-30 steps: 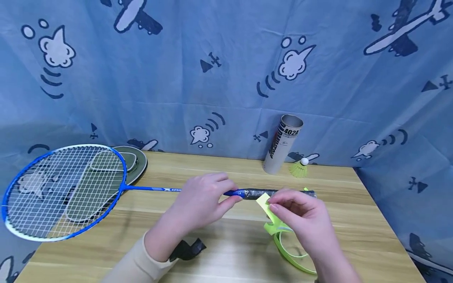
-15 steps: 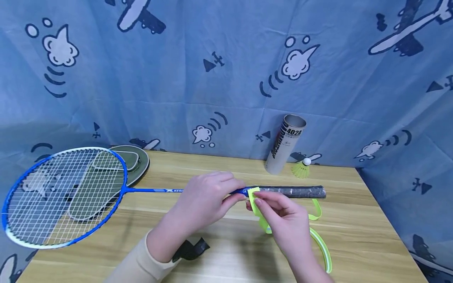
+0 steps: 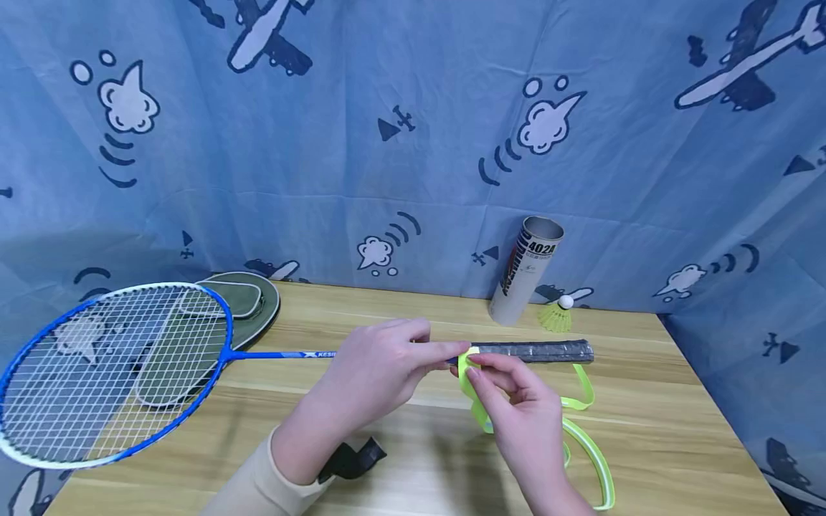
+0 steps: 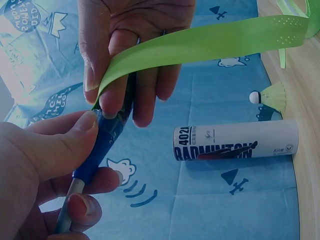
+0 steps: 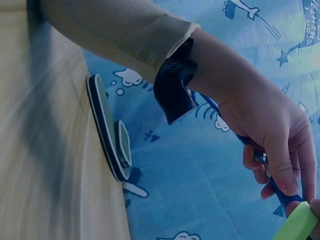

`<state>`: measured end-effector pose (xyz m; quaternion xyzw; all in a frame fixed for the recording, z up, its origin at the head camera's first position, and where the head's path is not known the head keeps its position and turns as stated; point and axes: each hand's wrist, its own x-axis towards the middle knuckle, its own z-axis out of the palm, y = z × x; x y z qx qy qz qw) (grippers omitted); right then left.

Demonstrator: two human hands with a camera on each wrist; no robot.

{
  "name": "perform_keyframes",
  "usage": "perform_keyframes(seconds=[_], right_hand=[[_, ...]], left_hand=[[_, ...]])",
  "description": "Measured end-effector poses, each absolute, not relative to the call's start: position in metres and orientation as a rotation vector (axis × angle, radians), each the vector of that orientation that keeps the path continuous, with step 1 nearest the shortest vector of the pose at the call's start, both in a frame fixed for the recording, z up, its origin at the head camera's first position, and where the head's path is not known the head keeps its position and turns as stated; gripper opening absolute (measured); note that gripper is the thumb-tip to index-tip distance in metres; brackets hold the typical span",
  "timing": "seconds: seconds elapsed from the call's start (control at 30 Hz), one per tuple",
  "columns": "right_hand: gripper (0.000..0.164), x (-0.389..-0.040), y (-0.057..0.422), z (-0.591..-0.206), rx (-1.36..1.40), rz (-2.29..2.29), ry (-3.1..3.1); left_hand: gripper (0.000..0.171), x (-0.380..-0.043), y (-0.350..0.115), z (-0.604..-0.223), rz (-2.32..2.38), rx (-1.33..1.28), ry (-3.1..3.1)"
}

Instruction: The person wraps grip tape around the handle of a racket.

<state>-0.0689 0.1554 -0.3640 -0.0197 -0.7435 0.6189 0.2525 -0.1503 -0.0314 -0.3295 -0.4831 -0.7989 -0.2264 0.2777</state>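
A blue-and-white badminton racket (image 3: 277,354) is held level, its dark handle pointing right. My left hand (image 3: 383,365) grips it at the blue cone just before the handle, its index finger reaching to the end of a yellow-green grip tape (image 4: 200,47). Thumb and index finger of my right hand (image 3: 525,412) pinch that tape against the handle's near end. From there the tape runs off in a loose strip, curling down over the table to the right of my right hand. In the left wrist view the left thumb presses right at the tape's end.
Behind the handle a white shuttlecock tube (image 3: 525,272) stands beside a yellow shuttlecock (image 3: 556,315). An olive racket cover (image 3: 245,322) lies behind the racket head, near the blue curtain (image 3: 310,143). A short black strip (image 5: 175,90) hangs at the left wrist.
My right hand has brought the tape's end left and up onto the handle's near end. The left index finger has since stretched out onto it.
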Motion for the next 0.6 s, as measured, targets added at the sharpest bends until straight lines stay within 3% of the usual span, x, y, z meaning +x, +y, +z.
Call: perform_keyframes(seconds=[0.6], right_hand=[[0.020, -0.0687, 0.1502, -0.3685, -0.067, 1.786, -1.937]], left_hand=[[0.029, -0.1529, -0.0350, -0.3309, -0.645, -1.309, -2.165]])
